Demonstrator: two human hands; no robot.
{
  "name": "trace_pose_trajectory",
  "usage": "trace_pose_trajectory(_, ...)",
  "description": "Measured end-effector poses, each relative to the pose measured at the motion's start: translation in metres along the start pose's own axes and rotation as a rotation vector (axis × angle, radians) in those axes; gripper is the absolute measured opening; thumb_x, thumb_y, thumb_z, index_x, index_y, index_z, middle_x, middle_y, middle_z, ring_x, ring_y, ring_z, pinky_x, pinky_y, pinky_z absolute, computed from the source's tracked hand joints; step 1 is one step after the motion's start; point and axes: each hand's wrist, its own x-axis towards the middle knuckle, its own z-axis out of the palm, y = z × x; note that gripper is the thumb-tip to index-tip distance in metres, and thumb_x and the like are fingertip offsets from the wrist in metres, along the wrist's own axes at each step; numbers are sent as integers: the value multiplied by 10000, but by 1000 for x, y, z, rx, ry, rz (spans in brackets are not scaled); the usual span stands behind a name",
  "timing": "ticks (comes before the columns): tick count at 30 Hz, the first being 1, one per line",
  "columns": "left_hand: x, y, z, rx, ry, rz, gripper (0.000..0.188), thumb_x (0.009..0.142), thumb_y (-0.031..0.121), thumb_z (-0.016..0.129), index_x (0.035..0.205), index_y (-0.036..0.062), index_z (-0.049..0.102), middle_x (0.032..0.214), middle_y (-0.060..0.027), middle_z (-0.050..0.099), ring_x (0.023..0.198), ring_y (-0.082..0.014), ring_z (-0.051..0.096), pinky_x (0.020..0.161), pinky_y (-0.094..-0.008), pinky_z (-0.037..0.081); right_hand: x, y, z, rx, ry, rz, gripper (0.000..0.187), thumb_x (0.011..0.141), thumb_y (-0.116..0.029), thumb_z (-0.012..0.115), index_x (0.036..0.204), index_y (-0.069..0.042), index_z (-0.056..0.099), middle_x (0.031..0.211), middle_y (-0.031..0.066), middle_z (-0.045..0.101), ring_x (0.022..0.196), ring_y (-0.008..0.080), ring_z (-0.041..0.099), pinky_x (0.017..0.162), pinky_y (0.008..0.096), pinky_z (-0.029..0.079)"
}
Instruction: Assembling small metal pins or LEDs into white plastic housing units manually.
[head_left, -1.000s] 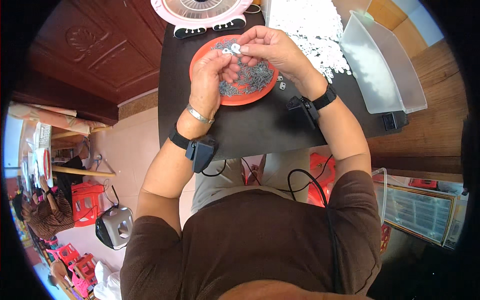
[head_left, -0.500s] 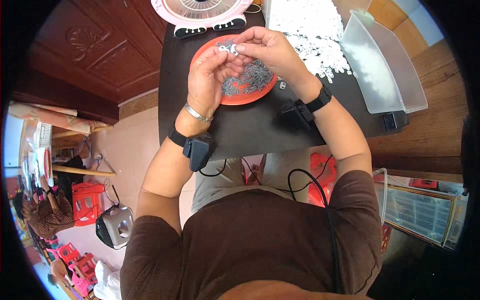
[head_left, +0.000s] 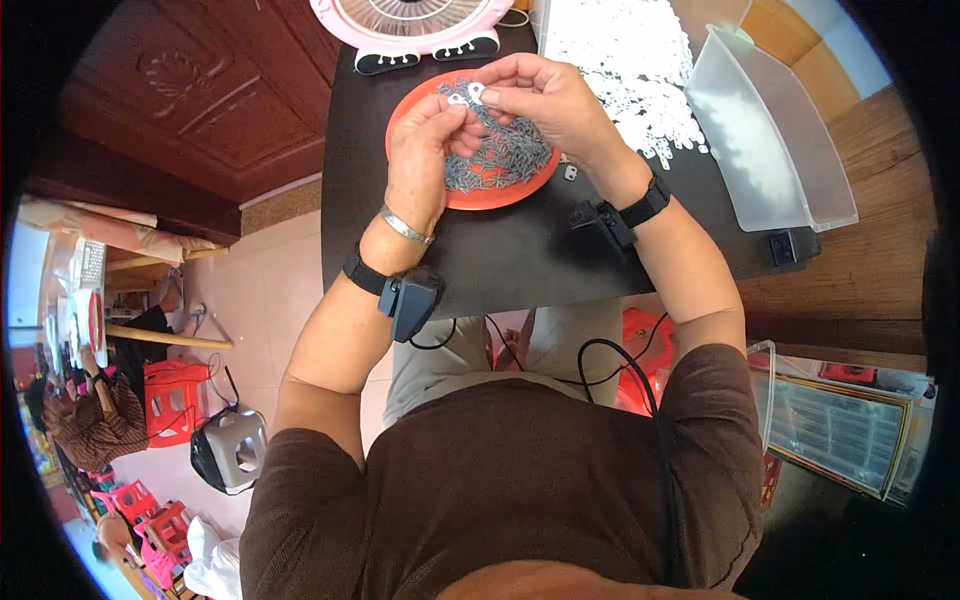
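Above a round orange-red tray (head_left: 490, 200) my two hands are close together. My left hand (head_left: 428, 130) pinches a small white plastic piece (head_left: 457, 99) between thumb and fingers. Another small white piece (head_left: 476, 91), with a hole in it, is pinched in my right hand (head_left: 540, 98). A narrow gap shows between the two pieces. Many small grey screw-like parts (head_left: 510, 158) fill the tray under my hands. A large heap of white pieces (head_left: 620, 60) spreads over the dark table to the right, and one loose piece (head_left: 570, 172) lies beside the tray.
A translucent plastic bin (head_left: 780, 150) lies at the table's right, with a small black device (head_left: 792, 247) by its near corner. Behind the tray stands a pink fan (head_left: 425, 40). A black cable (head_left: 655, 440) runs down over my shirt. At the far left is another person (head_left: 100, 430).
The two white pieces, close together before, are now apart, the right one raised slightly. My left hand has shifted a little to the right; the whole view has moved slightly.
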Motion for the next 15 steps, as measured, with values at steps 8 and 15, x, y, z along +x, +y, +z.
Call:
trace_pose_trajectory(8,0,-1,0,7,23,-16,128,867,97,494,808,26,582,714,-46,611,590,-90,542,564,-202,434,0,-2,-1,7,7,-3,194,839,-82,621,1013,4,621,845,27,630,703,53,545,657,181,464)
trace_pose_trajectory(15,1,-1,0,29,18,-25,131,864,94,496,793,29,585,711,-47,610,580,-92,544,555,-205,434,0,-1,0,-9,26,-26,192,829,-83,617,989,23,627,788,22,622,676,55,538,626,190,451)
